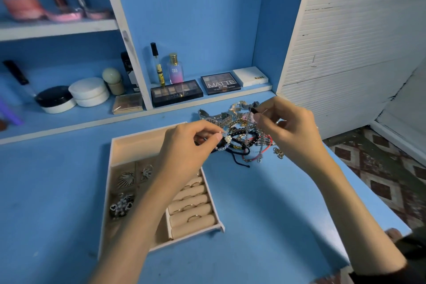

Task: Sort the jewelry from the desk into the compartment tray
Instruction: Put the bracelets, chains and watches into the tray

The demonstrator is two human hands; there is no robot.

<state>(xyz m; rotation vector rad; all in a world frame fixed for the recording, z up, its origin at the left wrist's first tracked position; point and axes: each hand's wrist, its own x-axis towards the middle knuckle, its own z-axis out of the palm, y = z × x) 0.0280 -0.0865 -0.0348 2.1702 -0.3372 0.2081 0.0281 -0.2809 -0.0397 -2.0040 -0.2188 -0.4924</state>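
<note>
A tangled pile of jewelry (242,136) lies on the blue desk (265,203), with watches, chains, black cords and red strings. My left hand (191,145) pinches a beaded bracelet with a white flower bead (227,139) at the pile's left edge. My right hand (288,127) pinches a thin chain (250,120) lifted above the pile. The beige compartment tray (138,147) sits to the left, under my left forearm. It holds brooches and earrings (125,178) in small cells and rings (194,215) on padded rolls.
Eyeshadow palettes (176,92), perfume bottles (175,69) and a white box (250,76) stand along the low back ledge. Cream jars (88,91) fill the left shelf. The desk's right edge drops to a patterned floor (380,168).
</note>
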